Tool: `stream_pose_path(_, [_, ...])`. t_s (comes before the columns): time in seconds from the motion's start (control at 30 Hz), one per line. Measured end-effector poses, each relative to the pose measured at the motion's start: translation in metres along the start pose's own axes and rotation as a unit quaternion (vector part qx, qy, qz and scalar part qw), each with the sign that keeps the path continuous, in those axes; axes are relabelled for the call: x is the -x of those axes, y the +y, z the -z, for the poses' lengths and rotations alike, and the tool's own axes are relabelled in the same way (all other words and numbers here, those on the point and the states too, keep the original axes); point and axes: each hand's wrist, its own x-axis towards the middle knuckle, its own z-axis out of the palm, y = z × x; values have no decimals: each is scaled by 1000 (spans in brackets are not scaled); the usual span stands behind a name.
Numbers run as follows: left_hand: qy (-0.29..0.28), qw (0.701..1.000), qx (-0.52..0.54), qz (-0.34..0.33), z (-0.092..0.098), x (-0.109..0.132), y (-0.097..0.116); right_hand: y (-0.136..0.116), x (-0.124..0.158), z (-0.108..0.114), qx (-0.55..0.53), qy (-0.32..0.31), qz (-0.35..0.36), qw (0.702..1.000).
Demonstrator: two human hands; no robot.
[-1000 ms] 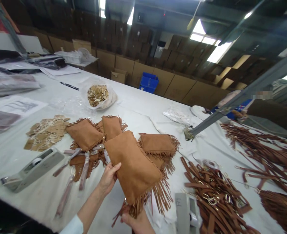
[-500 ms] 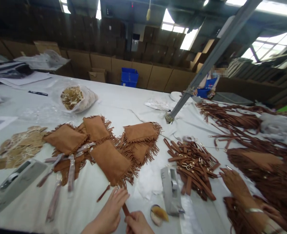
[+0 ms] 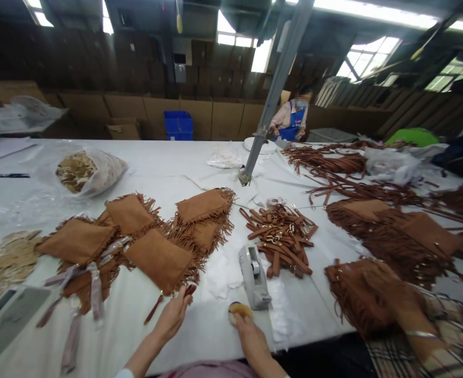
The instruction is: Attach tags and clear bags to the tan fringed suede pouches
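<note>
My left hand point(image 3: 171, 316) reaches to the near end of a tan suede fringed pouch point(image 3: 158, 259), its fingers closed together on the pouch's dark brown strap end point(image 3: 189, 290). My right hand point(image 3: 251, 338) lies near the table's front edge with its fingertips on a small round brown-topped object point(image 3: 239, 311), seemingly gripping it. A grey tape dispenser point(image 3: 254, 275) stands just beyond that hand. More fringed pouches point(image 3: 77, 239) lie spread to the left, with pale wrapped straps point(image 3: 93, 286) across them.
A heap of brown straps with metal clips point(image 3: 281, 239) lies right of the dispenser. A co-worker's arm with a bracelet point(image 3: 410, 317) rests on a fringed bag point(image 3: 353, 294) at right. A slanted metal pole point(image 3: 273, 89), a bag of tags point(image 3: 85, 170) and another dispenser point(image 3: 7, 320) are also on the white table point(image 3: 176, 163).
I set the pouch down on the table and my view swung right. My right hand left the strap and moved to the round object; my left hand stays at the strap end.
</note>
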Motion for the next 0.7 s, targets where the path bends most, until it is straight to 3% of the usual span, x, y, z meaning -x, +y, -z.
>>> stream_pose_path(0.13, [2,1000,3,-30,-1,-6,8,33,-6,-14,24,-5,29,999])
stream_pose_path(0.33, [6,998,56,-32,-8,-2,15,31,-1,-13,8,-14,43,999])
stream_pose_path(0.47, [44,997,65,8,-6,0,2,34,13,15,-30,43,26,998])
stream_pose_path(0.6, [60,995,77,23,0,0,-12,57,18,62,34,144,-101,984])
stream_pose_path(0.7, [61,993,87,43,1,0,-13,75,5,89,83,160,-154,971])
